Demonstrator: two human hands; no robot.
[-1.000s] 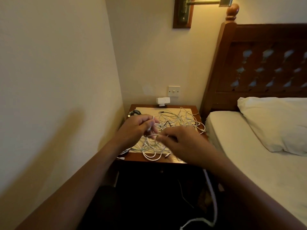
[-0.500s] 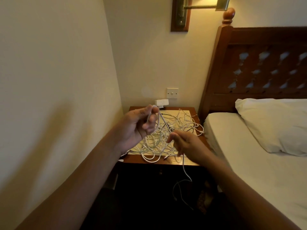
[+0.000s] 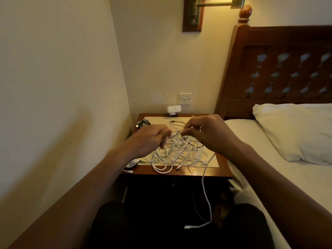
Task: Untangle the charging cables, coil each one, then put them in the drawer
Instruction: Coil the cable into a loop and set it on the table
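The white charging cables lie in one loose heap on the mat that covers the bedside table, with loops crossing over and under one another. Both hands hover close together just above the heap: the left hand curls its fingers round one white strand, and the right hand pinches the same strand between thumb and fingertips, so a short length runs between them. A hard pull here would probably cinch the loops below into a knot, or drag the whole heap toward the front edge. One trailing cable already hangs off that edge, its plug low in the shadow, and its weight could draw more after it or snag a knee. The drawer is not clearly visible in the dark under the tabletop. By count: two hands, one heap whose white cables are too interwoven to number, a dark strand or two inside it, one black cable bundle at the back-left corner, one white adapter, one wall switch and one pillow.
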